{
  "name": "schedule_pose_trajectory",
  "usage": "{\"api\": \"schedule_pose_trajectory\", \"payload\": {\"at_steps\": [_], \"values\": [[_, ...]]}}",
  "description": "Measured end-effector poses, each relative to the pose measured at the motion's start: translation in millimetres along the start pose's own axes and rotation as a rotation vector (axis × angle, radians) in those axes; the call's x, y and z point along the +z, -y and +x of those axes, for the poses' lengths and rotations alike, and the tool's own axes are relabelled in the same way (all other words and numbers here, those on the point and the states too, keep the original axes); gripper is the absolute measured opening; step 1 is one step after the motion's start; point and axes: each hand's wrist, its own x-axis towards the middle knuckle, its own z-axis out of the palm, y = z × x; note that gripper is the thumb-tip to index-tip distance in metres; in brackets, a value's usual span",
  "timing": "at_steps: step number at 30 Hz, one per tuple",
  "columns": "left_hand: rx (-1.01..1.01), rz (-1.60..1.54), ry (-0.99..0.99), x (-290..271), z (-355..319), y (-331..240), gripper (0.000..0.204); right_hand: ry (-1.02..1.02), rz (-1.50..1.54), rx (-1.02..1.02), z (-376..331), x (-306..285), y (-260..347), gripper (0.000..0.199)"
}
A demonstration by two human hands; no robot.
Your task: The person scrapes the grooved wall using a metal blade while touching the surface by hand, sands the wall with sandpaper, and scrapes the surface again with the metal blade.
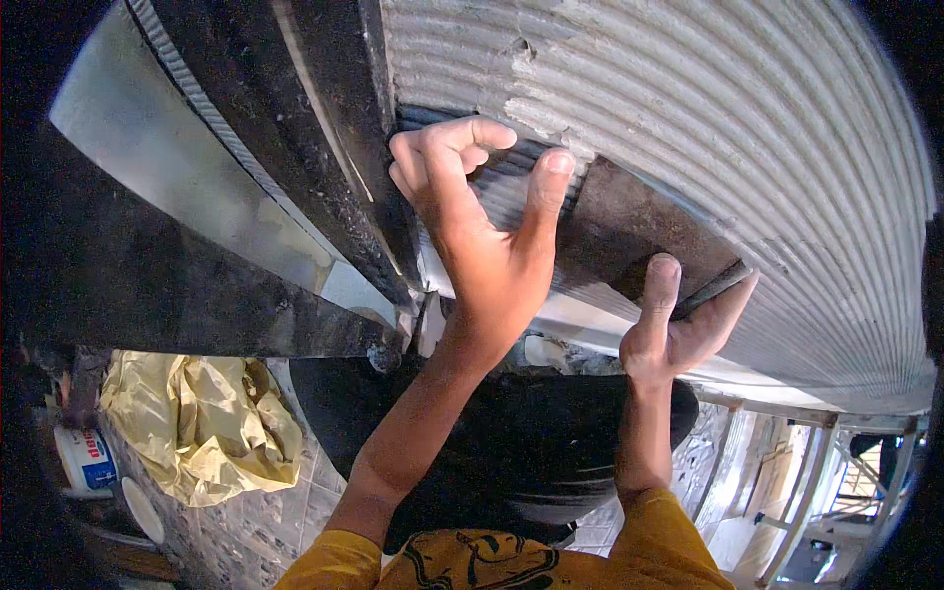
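A dark, rusty metal plate (629,221) lies flat against a grey corrugated sheet (747,128). My left hand (472,221) grips the plate's left end, its fingers curled over a dark ribbed strip (506,182) and its thumb pressed on the plate's top edge. My right hand (678,329) holds the plate's lower right end, thumb on its face. A thin dark rod (713,287) runs between that thumb and the fingers. Both forearms rise from yellow sleeves at the bottom edge.
A thick black beam (197,285) crosses at the left, with a second dark bar (324,138) slanting beside my left hand. Below are a tiled floor (256,531), a crumpled yellow cloth (197,423), a white bucket (84,457), a black round object (511,433) and a metal frame (806,472).
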Motion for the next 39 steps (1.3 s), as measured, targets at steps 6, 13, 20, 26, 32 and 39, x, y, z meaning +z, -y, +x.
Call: {"api": "schedule_pose_trajectory", "payload": {"at_steps": [6, 13, 20, 26, 32, 39], "values": [[0.015, -0.012, -0.024, 2.4, -0.3, 0.6, 0.035, -0.039, -0.006, -0.028, -4.1, 8.0, -4.0, 0.047], [0.015, 0.005, 0.014, -0.4, 1.5, -0.2, 0.037, -0.034, -0.016, -0.096, -6.5, 9.0, -11.7, 0.042], [0.034, -0.006, 0.001, 0.5, 0.3, -1.0, 0.037, -0.084, 0.05, -0.094, -8.1, 12.0, -11.4, 0.047], [0.001, 0.001, 0.01, -0.1, 0.3, -2.9, 0.037, -0.061, -0.041, -0.142, -5.2, 16.3, -11.7, 0.044], [0.026, 0.026, 0.005, -0.8, 1.6, -3.1, 0.038, -0.056, -0.004, -0.166, -6.0, 12.6, -14.1, 0.04], [-0.026, -0.001, 0.025, -2.1, 1.3, -5.3, 0.038, -0.094, 0.068, -0.125, -9.3, 11.5, -15.2, 0.037]]}}
